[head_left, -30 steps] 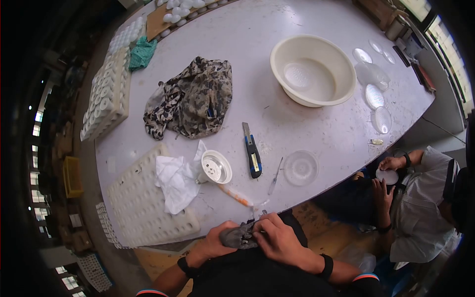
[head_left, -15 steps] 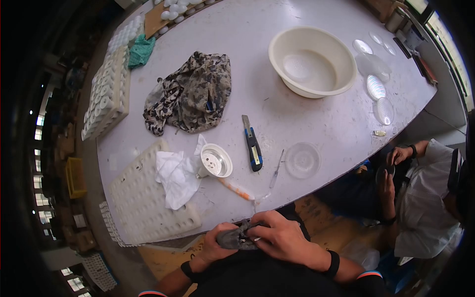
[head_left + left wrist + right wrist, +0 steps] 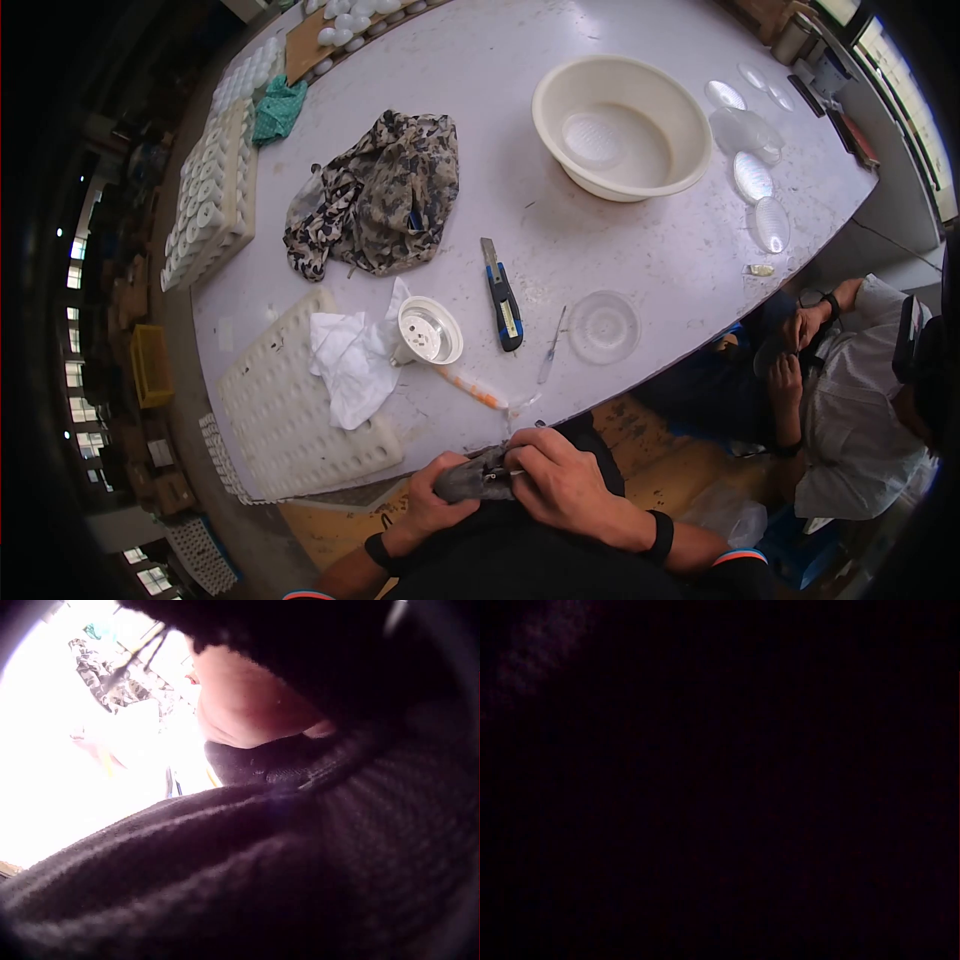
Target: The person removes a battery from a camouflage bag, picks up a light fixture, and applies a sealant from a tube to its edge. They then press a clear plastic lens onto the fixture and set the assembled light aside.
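At the near table edge, both hands hold a dark grey fabric item (image 3: 462, 482) with a small shiny metal bit on it; I cannot tell its kind. The left hand (image 3: 428, 508) grips its left end, thumb along the lower side. Fingers of the right hand (image 3: 568, 490) are bent and pinch its right end, covering much of it. In the left wrist view, part of the left hand (image 3: 251, 701) shows above dark cloth (image 3: 165, 870). The right wrist view is almost black.
On the table lie a utility knife (image 3: 503, 308), a white cup-shaped lamp housing (image 3: 430, 332), white cloth (image 3: 355, 372), a holed foam tray (image 3: 285, 400), a clear round lid (image 3: 604, 328), camouflage cloth (image 3: 400, 215) and a cream basin (image 3: 560, 150). Another person (image 3: 850, 400) sits at the right.
The grey item has turned slightly in the hands, and the right fingers have shifted on its end. At the right, the other person's hands have moved. Things on the table keep their places.
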{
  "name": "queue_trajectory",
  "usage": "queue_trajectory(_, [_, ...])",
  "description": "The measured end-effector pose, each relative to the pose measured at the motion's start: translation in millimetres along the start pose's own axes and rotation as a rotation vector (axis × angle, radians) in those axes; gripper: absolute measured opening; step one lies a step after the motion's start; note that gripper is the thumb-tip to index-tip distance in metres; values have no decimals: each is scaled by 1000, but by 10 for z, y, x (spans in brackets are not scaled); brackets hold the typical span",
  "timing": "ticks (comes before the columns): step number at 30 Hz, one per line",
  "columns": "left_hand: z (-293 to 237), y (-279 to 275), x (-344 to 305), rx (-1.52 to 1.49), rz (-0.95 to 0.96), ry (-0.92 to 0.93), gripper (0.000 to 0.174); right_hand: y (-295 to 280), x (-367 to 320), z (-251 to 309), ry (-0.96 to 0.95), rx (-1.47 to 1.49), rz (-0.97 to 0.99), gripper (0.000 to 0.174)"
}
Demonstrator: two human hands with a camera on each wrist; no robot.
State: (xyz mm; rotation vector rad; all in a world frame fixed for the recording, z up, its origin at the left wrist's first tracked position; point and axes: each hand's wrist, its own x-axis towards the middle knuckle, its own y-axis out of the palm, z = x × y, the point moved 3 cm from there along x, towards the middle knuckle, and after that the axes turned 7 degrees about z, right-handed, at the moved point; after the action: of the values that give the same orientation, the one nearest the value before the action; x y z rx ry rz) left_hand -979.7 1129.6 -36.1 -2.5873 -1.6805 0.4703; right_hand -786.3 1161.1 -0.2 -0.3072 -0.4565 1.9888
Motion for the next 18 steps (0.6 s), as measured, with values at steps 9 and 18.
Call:
queue_trajectory(9, [-97, 35, 60, 95, -30, 147, 35, -31, -24, -30, 24, 27, -66, 22])
queue_trajectory(18, [-187, 72, 254, 210, 73, -4, 29, -45, -26, -32, 58, -6, 63, 25])
